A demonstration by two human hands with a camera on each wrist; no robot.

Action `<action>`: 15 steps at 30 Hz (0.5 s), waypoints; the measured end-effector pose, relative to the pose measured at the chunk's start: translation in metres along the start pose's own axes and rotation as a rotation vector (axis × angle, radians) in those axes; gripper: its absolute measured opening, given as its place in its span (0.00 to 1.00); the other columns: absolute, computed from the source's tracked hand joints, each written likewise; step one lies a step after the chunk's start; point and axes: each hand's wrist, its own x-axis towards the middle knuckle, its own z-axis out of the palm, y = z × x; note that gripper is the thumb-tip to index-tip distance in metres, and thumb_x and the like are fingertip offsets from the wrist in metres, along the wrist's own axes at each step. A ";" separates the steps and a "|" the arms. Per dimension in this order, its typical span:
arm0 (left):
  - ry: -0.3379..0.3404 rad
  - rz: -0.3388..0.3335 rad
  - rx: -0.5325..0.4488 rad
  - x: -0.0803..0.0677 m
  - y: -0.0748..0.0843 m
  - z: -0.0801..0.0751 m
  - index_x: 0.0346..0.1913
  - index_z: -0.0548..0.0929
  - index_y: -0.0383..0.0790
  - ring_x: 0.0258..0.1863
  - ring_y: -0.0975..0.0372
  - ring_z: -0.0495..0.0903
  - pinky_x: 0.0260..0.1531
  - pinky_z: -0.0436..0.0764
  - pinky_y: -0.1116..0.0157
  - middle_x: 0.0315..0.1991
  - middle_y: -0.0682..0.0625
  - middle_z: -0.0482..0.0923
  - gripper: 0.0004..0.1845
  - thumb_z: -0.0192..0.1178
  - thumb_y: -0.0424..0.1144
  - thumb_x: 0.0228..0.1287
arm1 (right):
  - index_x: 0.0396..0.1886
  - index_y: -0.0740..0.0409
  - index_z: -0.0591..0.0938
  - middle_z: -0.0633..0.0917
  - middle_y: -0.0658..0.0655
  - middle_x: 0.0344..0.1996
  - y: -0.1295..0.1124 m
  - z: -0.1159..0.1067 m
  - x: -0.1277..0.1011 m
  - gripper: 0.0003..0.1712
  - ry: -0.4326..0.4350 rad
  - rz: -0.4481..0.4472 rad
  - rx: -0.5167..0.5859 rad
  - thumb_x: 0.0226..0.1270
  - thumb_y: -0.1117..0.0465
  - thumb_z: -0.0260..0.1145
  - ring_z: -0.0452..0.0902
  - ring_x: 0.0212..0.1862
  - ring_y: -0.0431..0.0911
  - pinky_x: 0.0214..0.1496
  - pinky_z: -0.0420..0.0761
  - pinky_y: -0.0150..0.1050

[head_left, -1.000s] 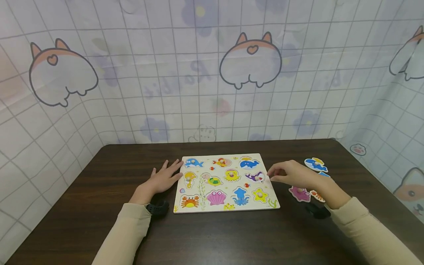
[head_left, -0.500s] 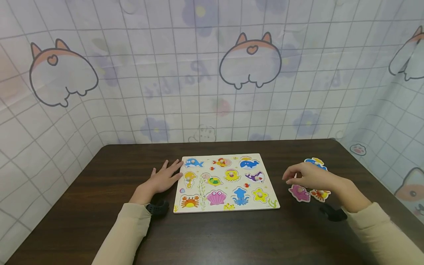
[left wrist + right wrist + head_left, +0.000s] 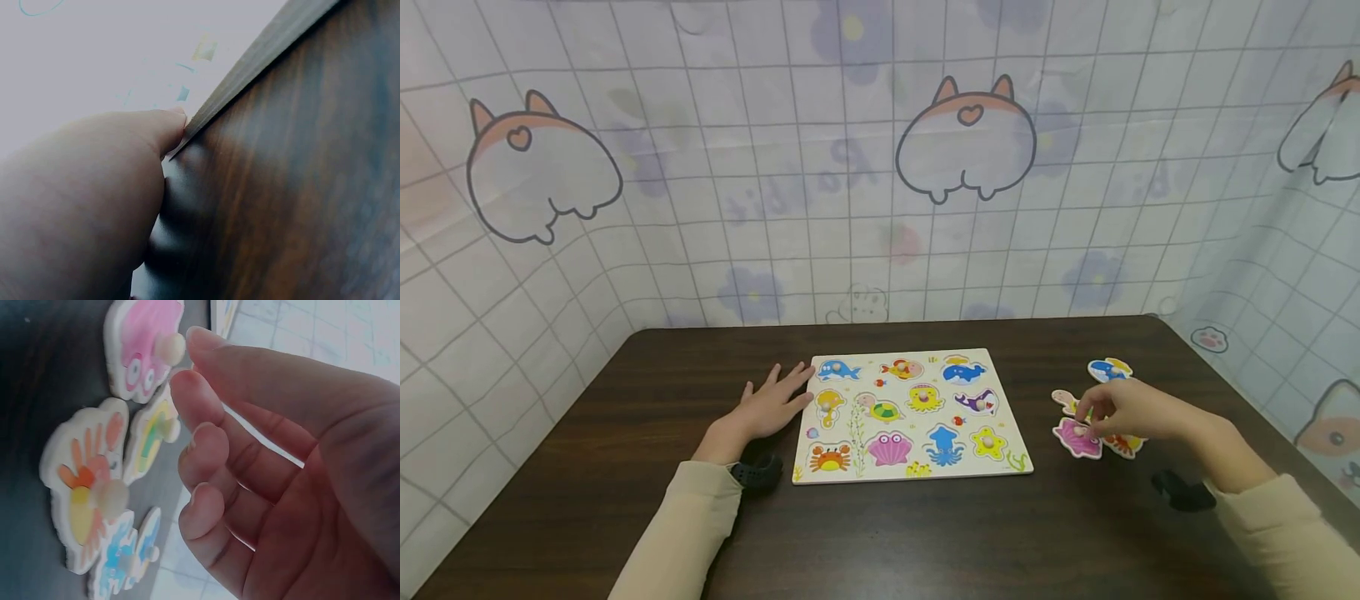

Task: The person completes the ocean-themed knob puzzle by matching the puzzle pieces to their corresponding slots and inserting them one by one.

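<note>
As it carried all the rest, counter [image 3: 625, 417]: dark wood grain, backed by a printed curtain.
Puzzle board [image 3: 992, 358]: lay flat mid-counter; every place below is given from it.
Left hand [image 3: 767, 408]: rested flat on the counter at the board's left edge, fingers straight and spread, tips touching that edge, holding nothing.
Right hand [image 3: 1138, 410]: hovered over the loose pieces right of the board, fingers loosely curled, nothing in its hold.
Pink shell piece [image 3: 1075, 442]: lay on the counter just right of the board, nearest of the loose ones.
Other loose pieces: blue whale piece [image 3: 1108, 369] farther right and toward the curtain, orange piece [image 3: 1126, 447] touching the shell, small pale piece [image 3: 1063, 400] between them.
Knob [image 3: 170, 347]: stood on the shell, the right forefinger tip against it, not pinched.
Progress: seemingly partway; several board animals showed knobs, four pieces remained off the board.
</note>
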 end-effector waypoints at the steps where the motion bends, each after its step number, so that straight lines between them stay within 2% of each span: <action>1: 0.000 0.000 0.001 0.000 0.000 0.000 0.83 0.54 0.45 0.80 0.38 0.35 0.67 0.31 0.28 0.82 0.40 0.45 0.33 0.46 0.52 0.83 | 0.39 0.60 0.86 0.80 0.46 0.26 0.000 0.001 0.000 0.05 -0.002 0.005 0.009 0.65 0.65 0.73 0.74 0.26 0.39 0.27 0.77 0.34; 6: -0.001 -0.002 0.002 0.000 0.001 0.000 0.83 0.55 0.45 0.80 0.38 0.35 0.67 0.31 0.28 0.82 0.40 0.45 0.33 0.46 0.52 0.83 | 0.37 0.60 0.86 0.81 0.46 0.26 0.002 0.006 0.001 0.03 0.005 0.026 0.014 0.66 0.66 0.71 0.74 0.27 0.41 0.28 0.78 0.35; 15: 0.002 0.001 0.002 0.000 0.001 0.001 0.83 0.55 0.45 0.80 0.38 0.35 0.67 0.31 0.28 0.82 0.40 0.46 0.33 0.46 0.52 0.83 | 0.31 0.58 0.87 0.82 0.45 0.26 0.002 0.011 0.004 0.04 0.056 0.037 -0.043 0.65 0.63 0.74 0.73 0.26 0.37 0.28 0.76 0.34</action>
